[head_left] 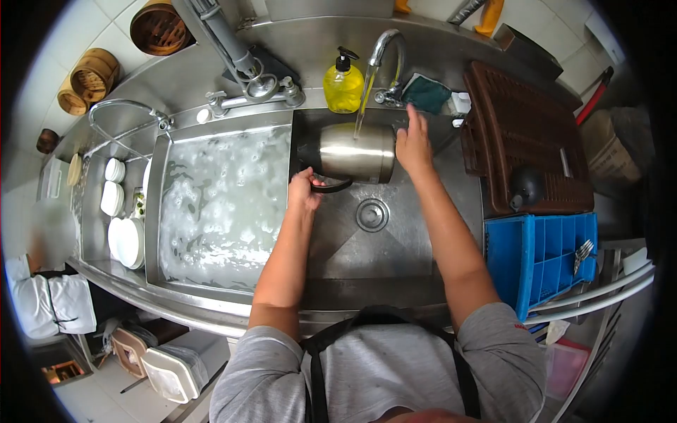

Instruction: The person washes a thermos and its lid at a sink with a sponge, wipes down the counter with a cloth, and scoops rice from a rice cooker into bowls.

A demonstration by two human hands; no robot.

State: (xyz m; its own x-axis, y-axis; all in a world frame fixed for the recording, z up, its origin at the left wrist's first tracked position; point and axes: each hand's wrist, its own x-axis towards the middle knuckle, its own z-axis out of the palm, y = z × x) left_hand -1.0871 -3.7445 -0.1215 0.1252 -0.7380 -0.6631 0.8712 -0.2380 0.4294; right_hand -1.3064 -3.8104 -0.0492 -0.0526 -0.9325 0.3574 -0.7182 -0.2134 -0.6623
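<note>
A stainless-steel jug (352, 151) with a black handle lies on its side over the right sink basin (331, 247), its base toward the right. My left hand (303, 192) is closed around the handle. Water from the curved faucet (384, 53) runs down onto the jug's steel body. Close beside the base is my right hand (415, 144), fingers stretched out; whether it touches the jug I cannot tell. Behind the jug stands a pump bottle of yellow soap (343, 86). A green scouring pad (426, 94) rests right of the faucet.
Foamy water fills the left basin (218, 204). White dishes (127, 242) stand at the far left. To the right are brown trays (522, 127) and a blue divided rack (543, 257) with forks (582, 255). Another person (53, 303) is at the lower left.
</note>
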